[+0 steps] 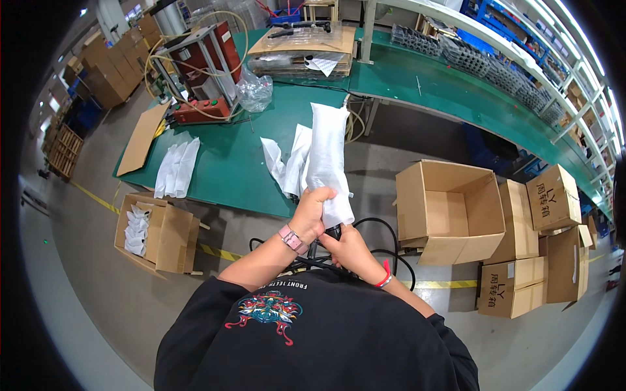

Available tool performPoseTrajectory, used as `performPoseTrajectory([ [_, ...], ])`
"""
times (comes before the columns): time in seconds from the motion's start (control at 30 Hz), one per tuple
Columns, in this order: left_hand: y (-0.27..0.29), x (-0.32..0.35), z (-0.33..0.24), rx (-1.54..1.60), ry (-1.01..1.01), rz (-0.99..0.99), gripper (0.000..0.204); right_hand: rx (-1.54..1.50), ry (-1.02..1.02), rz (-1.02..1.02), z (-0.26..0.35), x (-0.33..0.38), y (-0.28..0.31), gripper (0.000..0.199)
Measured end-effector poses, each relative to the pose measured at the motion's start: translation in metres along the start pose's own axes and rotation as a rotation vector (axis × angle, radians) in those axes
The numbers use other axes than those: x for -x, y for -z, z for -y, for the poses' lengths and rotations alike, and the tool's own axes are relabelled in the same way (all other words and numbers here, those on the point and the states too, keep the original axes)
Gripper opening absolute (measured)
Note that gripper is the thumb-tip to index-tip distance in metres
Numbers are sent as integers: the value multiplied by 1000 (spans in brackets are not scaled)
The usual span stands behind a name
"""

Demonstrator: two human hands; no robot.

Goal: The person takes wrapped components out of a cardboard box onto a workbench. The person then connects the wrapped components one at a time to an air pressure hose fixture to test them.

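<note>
A long white soft sleeve (328, 146) stretches away from me over the front edge of the green table, looking filled out. My left hand (312, 214) is closed round its near end. At the mouth of the sleeve a black part (334, 231) sticks out; what kind of thing it belongs to is hidden. My right hand (352, 250) is closed on that black part, its thumb by the sleeve's mouth. Loops of black cable (395, 242) hang under and beside my hands. Loose white sleeves (297, 159) lie on the table just left of the held one.
More white sleeves (177, 168) lie at the table's left, near a red press machine (208, 107). An open carton (179, 238) with white-wrapped things stands lower left. To the right are an open carton (450, 238) and several stacked cartons (554, 195). Stacked flat cardboard (300, 42) sits farther back.
</note>
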State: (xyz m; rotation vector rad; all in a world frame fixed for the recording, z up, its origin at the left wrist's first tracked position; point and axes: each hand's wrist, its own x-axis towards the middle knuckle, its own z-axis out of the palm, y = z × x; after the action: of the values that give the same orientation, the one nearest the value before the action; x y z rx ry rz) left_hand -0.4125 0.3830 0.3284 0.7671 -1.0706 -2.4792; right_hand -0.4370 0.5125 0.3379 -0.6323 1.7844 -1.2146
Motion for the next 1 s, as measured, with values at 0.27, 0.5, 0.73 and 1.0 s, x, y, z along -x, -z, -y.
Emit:
performPoseTrajectory([
  [0.27,-5,-1,8,18,4,-12,30,-30,25,-42,-3,6,1,37],
  [0.5,-8,0,8,27,9,-20,30,-25,1,-31,2,9,5,37],
  [0.73,-2,-3,13,14,10,-15,30,-28,10,-34,0,11,4,35],
  [1.0,-4,6,10,17,12,-1,31,-66,13,-24,-2,15,1,34],
])
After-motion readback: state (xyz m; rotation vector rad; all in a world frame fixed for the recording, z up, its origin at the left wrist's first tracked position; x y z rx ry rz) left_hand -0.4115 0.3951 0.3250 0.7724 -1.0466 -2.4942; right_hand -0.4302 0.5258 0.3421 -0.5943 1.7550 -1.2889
